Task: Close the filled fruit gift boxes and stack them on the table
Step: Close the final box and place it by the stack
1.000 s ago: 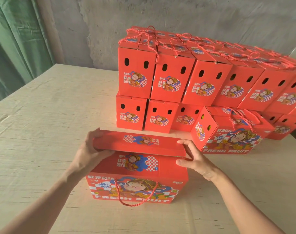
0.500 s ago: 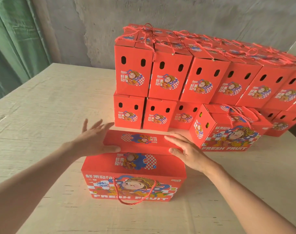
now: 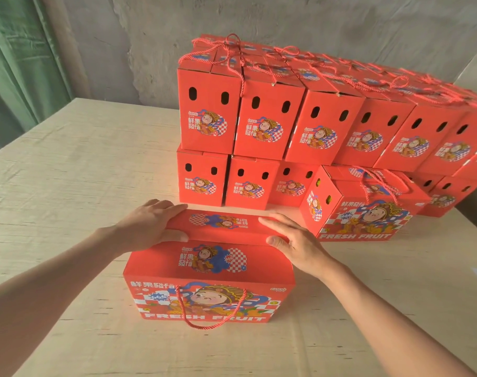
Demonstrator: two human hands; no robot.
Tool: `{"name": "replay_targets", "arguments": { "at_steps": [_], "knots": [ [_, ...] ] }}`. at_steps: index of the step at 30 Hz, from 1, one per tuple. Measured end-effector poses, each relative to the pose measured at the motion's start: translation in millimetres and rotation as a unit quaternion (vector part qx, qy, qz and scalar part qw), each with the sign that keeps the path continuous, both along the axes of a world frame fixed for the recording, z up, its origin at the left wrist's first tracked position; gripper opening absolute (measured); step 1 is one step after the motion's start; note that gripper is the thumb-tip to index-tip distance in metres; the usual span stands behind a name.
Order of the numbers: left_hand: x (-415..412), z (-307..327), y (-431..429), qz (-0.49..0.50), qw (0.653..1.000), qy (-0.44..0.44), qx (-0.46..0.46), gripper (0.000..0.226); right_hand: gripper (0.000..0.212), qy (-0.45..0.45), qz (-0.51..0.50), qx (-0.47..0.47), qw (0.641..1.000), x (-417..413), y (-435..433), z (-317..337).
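Observation:
A red fruit gift box (image 3: 204,292) with a cartoon print and a red rope handle stands on the table in front of me. Its far top flap (image 3: 221,225) lies folded over the near flap. My left hand (image 3: 147,227) lies on the flap's left end, fingers over the far edge and thumb at the near edge. My right hand (image 3: 291,240) rests flat on the flap's right end with fingers straight. Behind stands a two-tier stack of closed red boxes (image 3: 313,126).
One closed box (image 3: 362,208) stands alone at an angle just right of my box, in front of the stack. The pale wooden table (image 3: 68,186) spreads out to the left. A green curtain (image 3: 17,63) hangs at far left, a grey wall behind.
Both hands moved from the flap's ends onto its top and pressed it down; the raised flap now lies flat on the box.

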State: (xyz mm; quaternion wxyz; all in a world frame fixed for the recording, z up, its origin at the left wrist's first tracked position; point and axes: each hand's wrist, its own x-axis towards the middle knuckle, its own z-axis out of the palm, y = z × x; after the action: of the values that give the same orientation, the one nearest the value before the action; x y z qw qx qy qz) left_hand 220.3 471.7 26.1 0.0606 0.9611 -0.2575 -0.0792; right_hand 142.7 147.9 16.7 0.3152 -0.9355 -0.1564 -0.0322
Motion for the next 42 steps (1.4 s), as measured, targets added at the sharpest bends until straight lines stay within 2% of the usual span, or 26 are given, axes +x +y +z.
{"name": "replay_targets", "arguments": {
  "at_steps": [14, 20, 26, 31, 36, 39, 42],
  "knots": [
    [0, 3, -3, -0.006, 1.000, 0.005, 0.022, 0.095, 0.044, -0.010, -0.002, 0.008, 1.000, -3, 1, -1],
    [-2, 17, -23, -0.017, 0.993, -0.022, 0.115, 0.110, 0.043, -0.020, -0.006, 0.007, 1.000, -2, 1, -3],
    [-12, 7, -51, -0.014, 0.993, -0.091, 0.071, 0.117, 0.042, -0.022, -0.002, 0.002, 1.000, -3, 1, -3],
    [-8, 5, -49, -0.026, 0.992, -0.081, 0.097, 0.117, 0.043, -0.018, 0.006, -0.006, 1.000, -4, 1, 0],
    [-4, 0, -43, -0.041, 0.992, -0.078, 0.085, 0.113, 0.043, -0.017, 0.007, -0.008, 1.000, -4, 1, -1],
    [-2, 1, -41, -0.048, 0.994, -0.058, 0.080, 0.121, 0.045, -0.006, 0.006, -0.009, 1.000, -3, 1, 0],
    [-1, 0, -41, -0.051, 0.994, -0.053, 0.079, 0.112, 0.049, 0.006, 0.002, -0.016, 1.000, -1, 0, -2]
  ]
}}
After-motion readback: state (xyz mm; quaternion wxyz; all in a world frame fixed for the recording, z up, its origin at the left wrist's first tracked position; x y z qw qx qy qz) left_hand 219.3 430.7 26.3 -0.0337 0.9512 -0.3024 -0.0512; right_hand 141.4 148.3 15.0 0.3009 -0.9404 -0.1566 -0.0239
